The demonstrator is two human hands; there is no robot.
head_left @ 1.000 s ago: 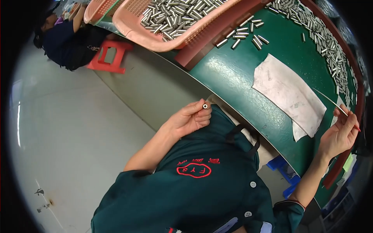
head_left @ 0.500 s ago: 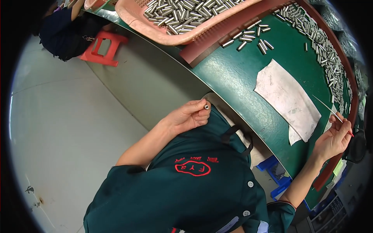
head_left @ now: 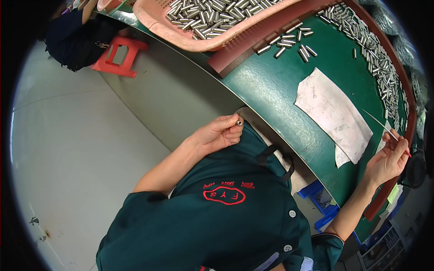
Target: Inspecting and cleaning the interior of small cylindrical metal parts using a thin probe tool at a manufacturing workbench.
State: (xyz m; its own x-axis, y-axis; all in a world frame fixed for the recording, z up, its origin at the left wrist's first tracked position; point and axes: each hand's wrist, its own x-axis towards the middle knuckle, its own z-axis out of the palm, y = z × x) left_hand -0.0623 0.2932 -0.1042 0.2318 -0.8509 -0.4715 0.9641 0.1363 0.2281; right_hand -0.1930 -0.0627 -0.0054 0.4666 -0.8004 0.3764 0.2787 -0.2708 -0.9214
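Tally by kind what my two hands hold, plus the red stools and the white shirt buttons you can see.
Tube in left hand: 1
Tool in right hand: 1
Red stool: 1
White buttons: 2
Total: 5

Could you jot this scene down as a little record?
Left hand: holds a small hollow silvery metal cylinder
Right hand: holds a thin metal tool with a red end
Worktop: smooth green table
On it: creased off-white cloth; loose silvery metal cylinders, many along the reddish-brown rim
Top: pink plastic basket of similar cylinders
Background: person in dark clothes by a red plastic stool
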